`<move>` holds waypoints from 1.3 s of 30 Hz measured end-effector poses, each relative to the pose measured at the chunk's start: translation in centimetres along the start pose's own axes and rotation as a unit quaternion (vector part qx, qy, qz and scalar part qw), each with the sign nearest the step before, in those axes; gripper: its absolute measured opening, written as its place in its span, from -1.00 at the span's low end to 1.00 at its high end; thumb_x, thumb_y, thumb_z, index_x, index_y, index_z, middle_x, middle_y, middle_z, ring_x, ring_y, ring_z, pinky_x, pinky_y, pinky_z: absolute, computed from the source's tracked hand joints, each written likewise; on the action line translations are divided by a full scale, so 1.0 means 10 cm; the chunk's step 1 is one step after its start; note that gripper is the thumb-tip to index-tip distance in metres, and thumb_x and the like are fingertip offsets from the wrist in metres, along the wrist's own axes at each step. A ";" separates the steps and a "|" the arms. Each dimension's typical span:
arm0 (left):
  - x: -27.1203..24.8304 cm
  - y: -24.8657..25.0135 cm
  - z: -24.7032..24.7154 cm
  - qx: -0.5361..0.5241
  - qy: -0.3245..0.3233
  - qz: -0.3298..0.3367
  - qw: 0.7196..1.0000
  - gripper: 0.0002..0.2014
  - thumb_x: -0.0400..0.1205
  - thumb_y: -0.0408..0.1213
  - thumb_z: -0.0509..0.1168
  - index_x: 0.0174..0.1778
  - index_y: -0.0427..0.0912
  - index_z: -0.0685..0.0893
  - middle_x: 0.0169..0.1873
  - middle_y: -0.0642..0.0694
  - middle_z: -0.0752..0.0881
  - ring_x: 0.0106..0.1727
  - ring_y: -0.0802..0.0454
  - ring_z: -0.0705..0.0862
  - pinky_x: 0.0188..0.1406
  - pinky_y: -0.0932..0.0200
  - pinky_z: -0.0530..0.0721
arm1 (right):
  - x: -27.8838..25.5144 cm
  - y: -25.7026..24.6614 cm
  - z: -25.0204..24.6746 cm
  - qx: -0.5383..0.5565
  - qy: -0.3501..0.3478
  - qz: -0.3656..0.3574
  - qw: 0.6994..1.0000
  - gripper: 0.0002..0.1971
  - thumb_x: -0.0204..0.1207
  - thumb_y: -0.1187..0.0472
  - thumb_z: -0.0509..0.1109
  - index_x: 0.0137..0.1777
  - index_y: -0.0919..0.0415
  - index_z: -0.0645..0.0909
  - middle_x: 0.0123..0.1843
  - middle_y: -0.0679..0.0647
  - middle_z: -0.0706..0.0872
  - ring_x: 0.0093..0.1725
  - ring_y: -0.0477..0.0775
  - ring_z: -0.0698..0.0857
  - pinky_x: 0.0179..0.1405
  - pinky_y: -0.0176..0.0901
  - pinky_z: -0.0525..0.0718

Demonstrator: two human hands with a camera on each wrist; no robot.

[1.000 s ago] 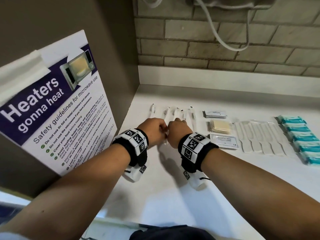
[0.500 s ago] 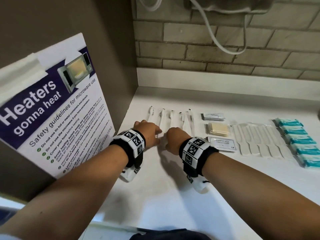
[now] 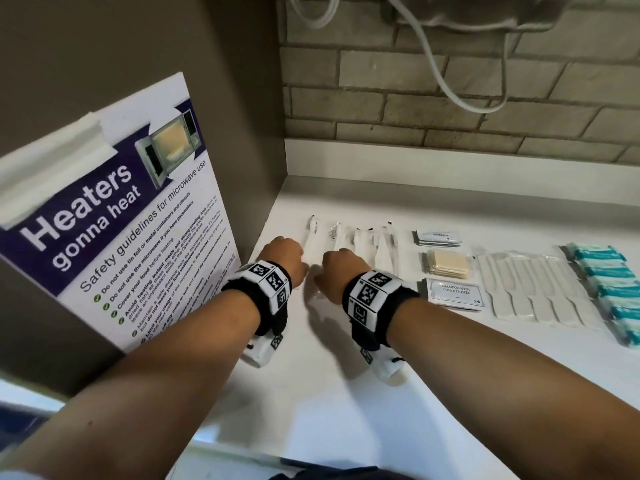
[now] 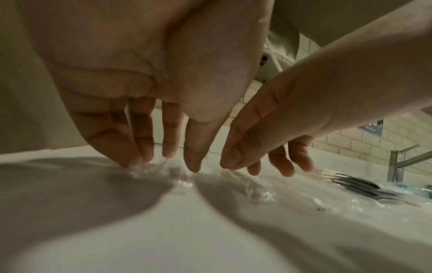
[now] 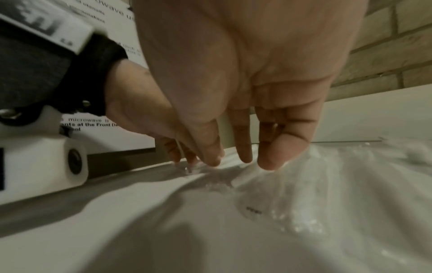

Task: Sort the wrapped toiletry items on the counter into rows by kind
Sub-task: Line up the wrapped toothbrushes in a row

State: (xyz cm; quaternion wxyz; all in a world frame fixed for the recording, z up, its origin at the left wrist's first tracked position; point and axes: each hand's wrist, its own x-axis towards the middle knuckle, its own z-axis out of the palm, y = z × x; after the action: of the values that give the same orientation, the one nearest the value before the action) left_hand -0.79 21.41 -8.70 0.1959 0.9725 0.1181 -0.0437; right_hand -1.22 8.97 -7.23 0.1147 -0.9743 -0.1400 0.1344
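Observation:
Several toothbrushes in clear wrappers [image 3: 349, 242] lie side by side at the counter's far left. My left hand [image 3: 284, 258] rests at the near end of the leftmost ones, and my right hand [image 3: 341, 273] is just right of it. In the left wrist view the left hand [image 4: 163, 162] has straight fingers pointing down, tips touching crinkled clear wrap [image 4: 161, 169]. In the right wrist view the right hand [image 5: 238, 162] does the same on a wrapper [image 5: 268, 184]. Neither hand curls round anything.
Right of the toothbrushes lie toothpaste sachets [image 3: 437, 237], a tan stack [image 3: 448, 265], a shampoo sachet [image 3: 455, 293], a row of white wrapped combs [image 3: 530, 292] and teal packets [image 3: 611, 289]. A microwave poster [image 3: 114, 220] on a brown panel stands at the left. A brick wall runs behind.
My two hands, close together over the toothbrushes a second ago, have parted sideways and drawn slightly toward me. Their fingertips stay down on the wrappers.

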 end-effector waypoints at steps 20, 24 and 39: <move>-0.05 -0.06 0.03 -0.074 0.000 -0.025 0.997 -0.57 0.53 -0.07 0.47 0.31 -0.10 0.69 0.29 -0.10 0.70 0.29 -0.08 0.67 0.33 0.07 0.59 | 0.24 -0.03 0.16 -0.020 -0.024 0.000 0.999 -0.70 0.52 0.00 0.29 -0.01 0.22 0.67 -0.30 0.06 0.47 -0.20 0.11 0.56 -0.51 -0.15 0.38; -0.04 -0.06 -0.02 -0.066 0.012 -0.015 0.998 -0.61 0.56 -0.11 0.40 0.30 -0.08 0.67 0.30 -0.07 0.68 0.30 -0.07 0.65 0.31 0.09 0.59 | 0.20 0.01 0.12 -0.017 0.001 -0.026 1.000 -0.70 0.57 0.04 0.23 0.12 0.21 0.63 0.13 0.17 0.58 0.13 0.21 0.59 -0.16 -0.04 0.57; -0.10 -0.09 -0.02 -0.007 -0.018 -0.022 1.000 -0.64 0.53 -0.23 0.46 0.26 -0.13 0.73 0.25 -0.13 0.74 0.29 -0.11 0.68 0.28 0.13 0.62 | 0.07 0.04 0.12 -0.075 -0.024 -0.054 0.995 -0.69 0.55 0.25 0.29 0.28 0.24 0.60 0.24 0.16 0.57 0.40 0.20 0.43 0.17 0.06 0.61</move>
State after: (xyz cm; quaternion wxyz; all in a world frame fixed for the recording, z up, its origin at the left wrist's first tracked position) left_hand -1.99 22.11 -8.71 0.2038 0.9673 0.1361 -0.0646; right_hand -0.85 8.99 -8.58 0.0446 -0.9675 -0.2051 0.1407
